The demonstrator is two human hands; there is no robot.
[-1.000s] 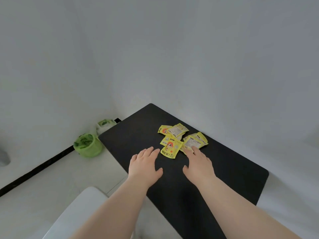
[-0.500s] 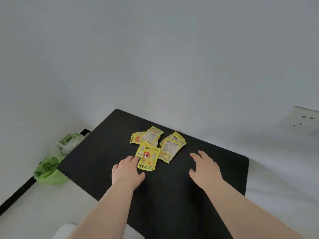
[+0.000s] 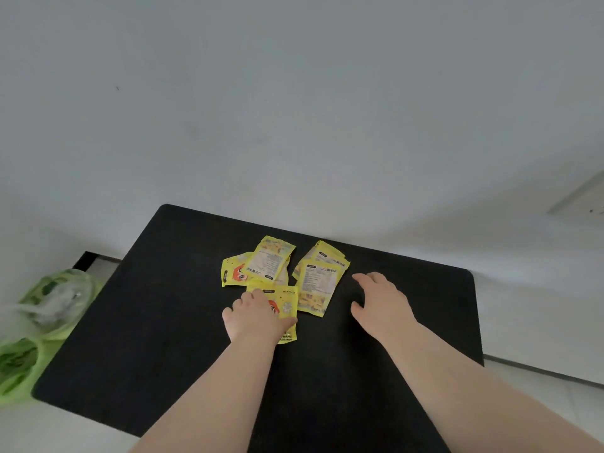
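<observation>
Several yellow packets lie in a loose cluster on the black table (image 3: 157, 322). The nearest packet (image 3: 288, 305) faces up with a red cartoon print. My left hand (image 3: 258, 317) lies over its left part, fingers curled at its top corner and thumb across its face. Behind it are a printed-side packet (image 3: 271, 263) overlapping another one (image 3: 232, 273), and to the right a pair of packets (image 3: 318, 286) stacked askew. My right hand (image 3: 382, 302) rests flat on the table just right of that pair, fingers spread, holding nothing.
A white wall rises directly behind the table's far edge. Green plastic bags (image 3: 55, 299) sit on the pale floor off the table's left side. A wall socket (image 3: 581, 197) is at the far right.
The view has swung left and closer. My left hand slid forward onto the nearest packet and its fingers curled. My right hand moved away from the packets to their right.
</observation>
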